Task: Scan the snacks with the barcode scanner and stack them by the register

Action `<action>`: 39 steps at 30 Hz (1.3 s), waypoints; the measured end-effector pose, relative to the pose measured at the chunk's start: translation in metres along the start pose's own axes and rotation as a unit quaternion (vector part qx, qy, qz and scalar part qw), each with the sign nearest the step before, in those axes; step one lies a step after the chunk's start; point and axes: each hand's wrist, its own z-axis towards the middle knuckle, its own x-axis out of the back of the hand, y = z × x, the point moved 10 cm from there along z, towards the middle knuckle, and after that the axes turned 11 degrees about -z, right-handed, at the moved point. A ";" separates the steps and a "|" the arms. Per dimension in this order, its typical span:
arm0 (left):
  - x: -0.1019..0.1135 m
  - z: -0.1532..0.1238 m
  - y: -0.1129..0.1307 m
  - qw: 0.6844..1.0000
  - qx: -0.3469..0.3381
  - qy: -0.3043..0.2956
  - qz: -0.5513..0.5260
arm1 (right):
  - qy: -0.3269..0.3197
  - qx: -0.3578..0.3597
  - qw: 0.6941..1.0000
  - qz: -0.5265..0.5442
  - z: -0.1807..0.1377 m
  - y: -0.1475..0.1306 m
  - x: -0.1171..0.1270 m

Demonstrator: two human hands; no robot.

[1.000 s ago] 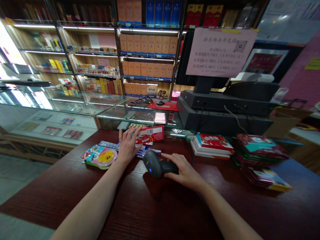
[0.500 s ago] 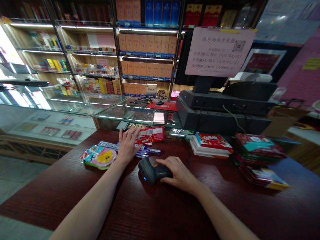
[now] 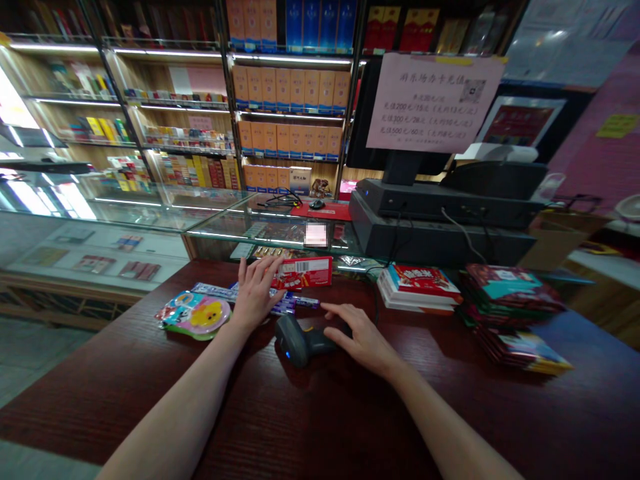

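My left hand (image 3: 256,293) lies with its fingers spread over the left end of a red box (image 3: 313,272) with a barcode and over several slim purple packs (image 3: 305,303). Parts of both are hidden beneath it. A colourful blister-like package with a yellow chick (image 3: 205,315) rests left of that wrist. My right hand (image 3: 363,340) is open above the handle of a black barcode scanner (image 3: 294,340), which lies on the counter with a blue light showing. The right index fingertip points at the end of one purple pack; whether it touches cannot be told.
White and red boxes (image 3: 420,290) are stacked to the right, beside piles of flat packets (image 3: 510,293). Behind the dark wooden counter (image 3: 280,427) stand a glass display case (image 3: 225,227) and a monitor with a paper sign (image 3: 433,103). Shelves of boxed goods (image 3: 293,87) line the back.
My right hand has loosened from the scanner's handle, its index finger now stretched forward toward the purple packs. My left hand stays over the red box.
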 end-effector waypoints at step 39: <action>-0.022 -0.002 0.014 0.997 -0.011 -0.074 -0.037 | 0.124 -0.158 0.966 0.163 0.004 0.063 0.002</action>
